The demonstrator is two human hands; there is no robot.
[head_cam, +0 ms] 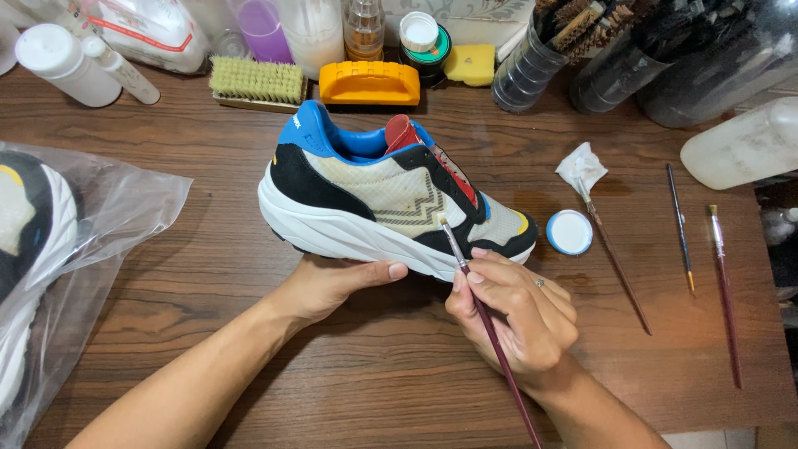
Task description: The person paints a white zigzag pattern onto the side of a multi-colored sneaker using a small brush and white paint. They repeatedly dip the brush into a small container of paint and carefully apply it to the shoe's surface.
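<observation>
— Our right hand (509,309), low and right of centre in the frame, pinches a thin paintbrush (489,324) like a pen, its tip touching the side of the sneaker (391,195) just above the white sole.

— And our left hand (332,284), just left of it, is closed lightly on the sole's lower edge, thumb stretched along the rim, so the shoe stands steady mid-frame on the wooden table (208,274).

— We judge this the touch-up stage: fine strokes on the mesh-and-suede panel. The next stroke calls for a still wrist and a firm hold on the sole.

— To the right sit a small white lid (569,232), a crumpled tissue (581,168) and three spare brushes (681,226).

— At left, a second shoe lies in a clear bag (108,216). Along the top edge we see a bristle brush (257,81), an orange block (369,83) and bottles (66,62).
</observation>
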